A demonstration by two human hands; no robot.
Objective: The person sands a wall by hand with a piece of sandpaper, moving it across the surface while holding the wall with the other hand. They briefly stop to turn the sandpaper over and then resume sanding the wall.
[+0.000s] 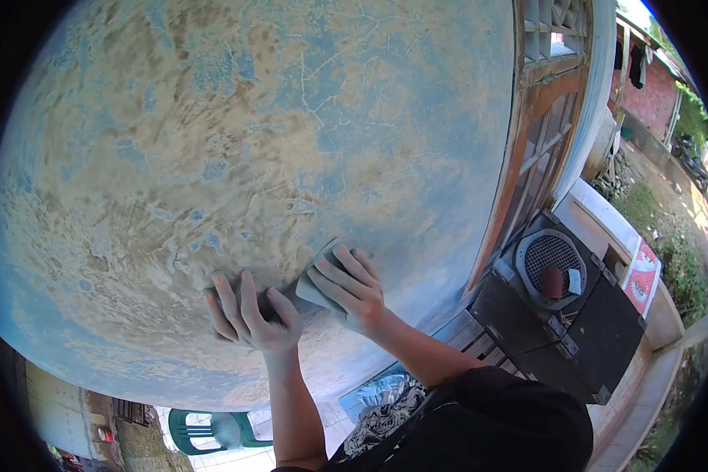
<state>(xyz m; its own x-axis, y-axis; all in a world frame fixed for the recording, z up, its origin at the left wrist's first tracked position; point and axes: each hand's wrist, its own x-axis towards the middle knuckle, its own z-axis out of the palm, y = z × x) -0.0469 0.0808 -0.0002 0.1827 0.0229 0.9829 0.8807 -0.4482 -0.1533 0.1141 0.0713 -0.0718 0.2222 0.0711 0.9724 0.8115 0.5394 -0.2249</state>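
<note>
In front of me rises a wall with worn blue paint, pale brown patches and fine cracks. My left hand rests its fingertips on the rough patch low on the wall, fingers apart, holding nothing. Just to its right, my right hand presses a grey-green sheet of sandpaper flat against the wall. The fingers lie over the sheet, and its left edge and upper corner stick out. Pale dust coats the fingers of both hands.
A wooden-framed window borders the wall on the right. Below it stands a black speaker box with a reddish-brown roll and a small pale piece on its grille. A green plastic chair is at the lower left.
</note>
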